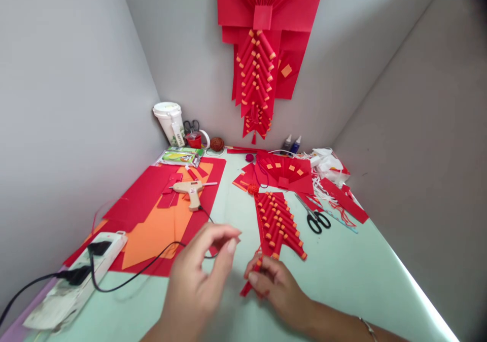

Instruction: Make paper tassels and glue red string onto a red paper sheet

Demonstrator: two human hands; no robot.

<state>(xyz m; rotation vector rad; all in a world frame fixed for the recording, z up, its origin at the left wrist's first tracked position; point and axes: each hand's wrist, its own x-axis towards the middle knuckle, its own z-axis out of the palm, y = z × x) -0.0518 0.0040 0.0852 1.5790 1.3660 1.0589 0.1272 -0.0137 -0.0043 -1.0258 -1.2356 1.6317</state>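
Down at the counter's (361,281) near edge, the right hand (276,286) pinches a small red paper roll (251,278) in its grip, just below the firecracker bundle (279,225). Beside it the left hand (201,281) hovers with thumb and fingers curled close but holding nothing, its grip loosely parted; scissors (315,216) and a glue gun (191,190) lie farther back.

No text, label or number is clear enough to read
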